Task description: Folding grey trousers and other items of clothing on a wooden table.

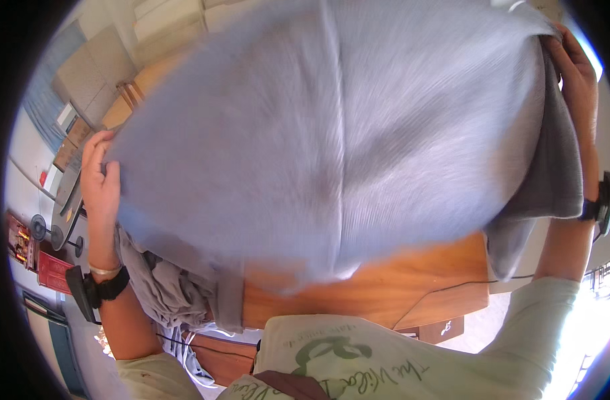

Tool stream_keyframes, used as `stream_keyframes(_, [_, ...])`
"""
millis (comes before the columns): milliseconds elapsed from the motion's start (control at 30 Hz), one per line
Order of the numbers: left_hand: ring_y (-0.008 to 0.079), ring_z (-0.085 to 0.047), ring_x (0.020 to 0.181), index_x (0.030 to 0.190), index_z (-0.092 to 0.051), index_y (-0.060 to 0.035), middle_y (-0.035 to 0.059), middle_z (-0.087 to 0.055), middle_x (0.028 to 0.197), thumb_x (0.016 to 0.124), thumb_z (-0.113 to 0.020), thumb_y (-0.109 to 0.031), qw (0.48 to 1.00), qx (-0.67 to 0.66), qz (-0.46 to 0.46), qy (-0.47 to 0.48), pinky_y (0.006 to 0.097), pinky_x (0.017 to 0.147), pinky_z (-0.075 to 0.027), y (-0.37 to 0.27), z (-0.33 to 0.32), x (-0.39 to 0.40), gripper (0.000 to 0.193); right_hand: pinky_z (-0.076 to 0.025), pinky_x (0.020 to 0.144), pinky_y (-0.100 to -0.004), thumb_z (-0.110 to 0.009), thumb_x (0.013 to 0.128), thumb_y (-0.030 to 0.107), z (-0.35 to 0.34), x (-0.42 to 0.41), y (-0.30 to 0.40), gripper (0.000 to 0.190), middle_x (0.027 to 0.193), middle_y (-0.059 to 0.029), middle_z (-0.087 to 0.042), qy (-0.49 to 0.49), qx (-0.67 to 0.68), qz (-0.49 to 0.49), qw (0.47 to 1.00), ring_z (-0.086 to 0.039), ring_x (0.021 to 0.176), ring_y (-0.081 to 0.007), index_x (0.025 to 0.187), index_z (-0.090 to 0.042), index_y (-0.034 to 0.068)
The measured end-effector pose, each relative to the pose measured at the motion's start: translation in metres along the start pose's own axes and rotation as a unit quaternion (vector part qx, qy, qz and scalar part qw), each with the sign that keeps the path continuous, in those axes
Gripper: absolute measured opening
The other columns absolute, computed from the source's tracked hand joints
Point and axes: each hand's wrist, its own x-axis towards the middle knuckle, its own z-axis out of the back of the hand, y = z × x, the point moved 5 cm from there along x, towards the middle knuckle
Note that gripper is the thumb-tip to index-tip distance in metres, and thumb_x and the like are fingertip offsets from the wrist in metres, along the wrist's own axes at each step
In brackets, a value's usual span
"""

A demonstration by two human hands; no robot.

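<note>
A large grey cloth (305, 140), perhaps a garment, is spread wide in the air before me, blurred by motion. A vertical seam or crease runs down its middle. My left hand (101, 172) grips its left edge. At the upper right my right hand (575, 65) pinches the other side, and a darker grey fold (555, 165) hangs beside that forearm. Below the cloth shows the orange-brown wooden table (365, 295). A crumpled heap of grey cloth (170, 285) lies at the table's left end. Much of the tabletop is hidden behind the raised cloth.
A thin black cable (435, 290) crosses the table's right part. Whitish cloth strips (190, 360) hang by a lower brown surface (225, 355). Cardboard boxes (72, 142) and a blue curtain (50, 100) stand at far left, with a red cabinet (54, 272) below.
</note>
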Motion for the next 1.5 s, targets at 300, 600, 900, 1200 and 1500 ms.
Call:
stream_keyframes(300, [0.0355, -0.06, 0.1, 0.11, -0.057, -0.0014, 0.0245, -0.063, 0.1, 0.083, -0.049, -0.012, 0.97, -0.089, 0.178, 0.143, 0.0373, 0.085, -0.045, 0.053, -0.124, 0.005, 0.031, -0.047, 0.052, -0.0204, -0.06, 0.086, 0.02, -0.13, -0.031, -0.05, 0.028, 0.08, -0.0025, -0.064, 0.292, 0.076, -0.124, 0.945, -0.062, 0.062, -0.0086, 0.111, -0.064, 0.006])
stream_keyframes(600, [0.0134, -0.052, 0.086, 0.115, -0.056, -0.0018, 0.0055, -0.055, 0.095, 0.092, -0.042, -0.011, 0.956, -0.176, 0.213, -0.1, 0.0259, 0.079, -0.042, 0.032, -0.041, 0.113, 0.029, -0.047, 0.082, -0.0263, -0.058, 0.089, 0.012, -0.033, 0.01, -0.042, 0.027, 0.097, -0.0052, -0.064, 0.036, 0.254, 0.013, 0.966, -0.062, 0.081, -0.0126, 0.112, -0.06, -0.001])
stream_keyframes(900, [0.042, -0.061, 0.084, 0.087, -0.062, 0.002, 0.0233, -0.064, 0.086, 0.071, -0.045, -0.001, 0.932, -0.019, 0.08, 0.353, 0.0476, 0.079, -0.048, -0.033, -0.079, -0.143, 0.023, -0.048, 0.065, -0.028, -0.065, 0.064, 0.002, 0.016, -0.24, -0.115, 0.024, 0.091, -0.0041, -0.065, 0.532, 0.136, -0.122, 0.827, -0.059, 0.081, -0.0127, 0.088, -0.067, 0.006])
stream_keyframes(1200, [0.037, -0.063, 0.093, 0.099, -0.069, -0.0057, 0.021, -0.066, 0.096, 0.076, -0.052, -0.023, 0.641, -0.005, 0.157, 0.751, 0.0462, 0.083, -0.049, -0.059, -0.181, -0.512, 0.034, -0.052, 0.061, -0.0318, -0.074, 0.07, 0.03, -0.015, -0.6, -0.179, 0.033, 0.08, -0.0077, -0.067, 0.896, -0.04, -0.302, 0.323, -0.065, 0.072, -0.0193, 0.096, -0.068, 0.009])
stream_keyframes(1500, [0.0347, -0.061, 0.092, 0.098, -0.065, -0.0057, 0.0153, -0.066, 0.094, 0.077, -0.062, -0.026, 0.693, -0.188, 0.121, 0.686, 0.0442, 0.081, -0.048, -0.099, -0.221, -0.362, 0.029, -0.05, 0.059, -0.0277, -0.06, 0.087, 0.032, -0.132, -0.568, -0.199, 0.022, 0.076, -0.0035, -0.065, 0.818, 0.172, -0.384, 0.391, -0.063, 0.066, -0.0127, 0.092, -0.066, 0.012])
